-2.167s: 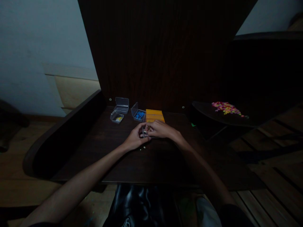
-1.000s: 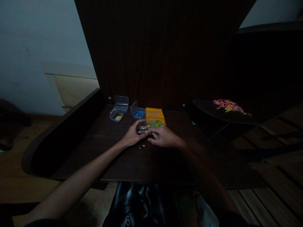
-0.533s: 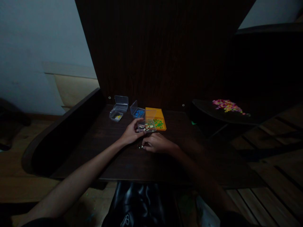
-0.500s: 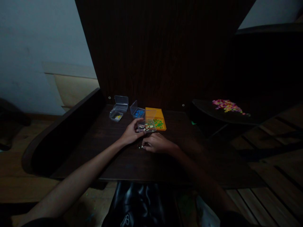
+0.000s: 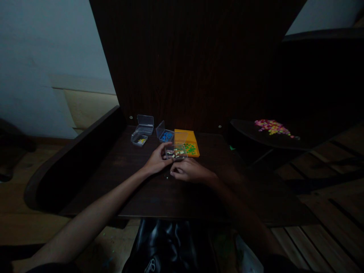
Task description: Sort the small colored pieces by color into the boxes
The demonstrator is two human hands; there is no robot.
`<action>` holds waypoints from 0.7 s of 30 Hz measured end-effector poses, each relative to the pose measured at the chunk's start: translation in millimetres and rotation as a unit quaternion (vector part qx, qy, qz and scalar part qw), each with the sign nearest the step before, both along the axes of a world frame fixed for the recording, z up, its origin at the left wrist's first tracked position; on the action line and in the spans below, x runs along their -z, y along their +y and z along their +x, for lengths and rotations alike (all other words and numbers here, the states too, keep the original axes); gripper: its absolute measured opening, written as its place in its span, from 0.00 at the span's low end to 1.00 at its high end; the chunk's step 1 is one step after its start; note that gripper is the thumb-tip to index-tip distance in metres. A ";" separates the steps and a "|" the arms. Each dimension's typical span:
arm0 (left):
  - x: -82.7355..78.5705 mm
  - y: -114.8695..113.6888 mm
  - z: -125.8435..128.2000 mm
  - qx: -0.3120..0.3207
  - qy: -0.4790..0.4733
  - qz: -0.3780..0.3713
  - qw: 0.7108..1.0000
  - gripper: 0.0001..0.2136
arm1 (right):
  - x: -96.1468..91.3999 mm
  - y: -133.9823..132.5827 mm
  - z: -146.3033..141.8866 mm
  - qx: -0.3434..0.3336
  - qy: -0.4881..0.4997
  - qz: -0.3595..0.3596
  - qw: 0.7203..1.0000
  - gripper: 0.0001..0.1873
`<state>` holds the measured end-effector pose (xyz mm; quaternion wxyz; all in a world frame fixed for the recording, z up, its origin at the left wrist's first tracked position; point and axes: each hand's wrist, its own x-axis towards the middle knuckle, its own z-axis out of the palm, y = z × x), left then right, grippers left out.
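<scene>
My left hand (image 5: 159, 159) grips the left side of a clear plastic box (image 5: 183, 156), thumb in front and fingers behind and below it. Several small pale pieces (image 5: 176, 152) lie inside, and its clear lid stands open at the back. My right hand (image 5: 186, 170) is just in front of the box, fingers curled in a pinch close to the tabletop. Whatever the fingertips hold is hidden or too small to name. One tiny white piece (image 5: 167, 178) lies on the dark wooden table (image 5: 136, 197) left of those fingertips.
Behind the hands stand an orange box (image 5: 196, 153) with green pieces, a clear box with blue pieces (image 5: 167, 136), a clear box with yellow pieces (image 5: 141, 140) and another open clear box (image 5: 145, 125). A heap of pink and yellow pieces (image 5: 273, 127) lies on a dark surface at right.
My right hand has lifted slightly toward the clear box, its fingers more curled. A white piece that was at its fingertips no longer shows on the table. My left hand keeps its hold.
</scene>
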<state>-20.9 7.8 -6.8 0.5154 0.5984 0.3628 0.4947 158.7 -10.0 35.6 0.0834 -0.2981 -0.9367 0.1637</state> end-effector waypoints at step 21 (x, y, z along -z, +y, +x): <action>-9.2 -18.1 9.9 0.051 -0.014 -0.023 0.998 0.32 | -8.1 24.3 24.3 0.256 -0.009 0.090 0.962 0.14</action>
